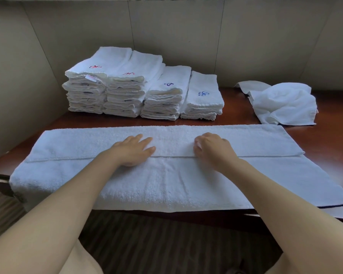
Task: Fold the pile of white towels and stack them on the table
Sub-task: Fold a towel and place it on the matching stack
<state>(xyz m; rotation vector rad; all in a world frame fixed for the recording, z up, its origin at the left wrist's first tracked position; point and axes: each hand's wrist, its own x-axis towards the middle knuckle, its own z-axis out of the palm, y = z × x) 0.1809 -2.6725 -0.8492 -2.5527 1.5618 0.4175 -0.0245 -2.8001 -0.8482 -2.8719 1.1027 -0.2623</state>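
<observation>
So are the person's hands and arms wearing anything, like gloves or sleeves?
No. The left hand and right hand are bare, with no gloves, and I can see no rings or watch. Both forearms are bare too, with no sleeves in view.

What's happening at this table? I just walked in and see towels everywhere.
A person is folding white towels on a dark wooden table. One towel lies spread across the near edge, its far part already folded over toward the middle. The left hand rests flat on that fold line, while the right hand, fingers curled, pinches the folded edge. Behind it stand four stacks of folded towels, and a crumpled pile of unfolded towels waits at the far right.
</observation>
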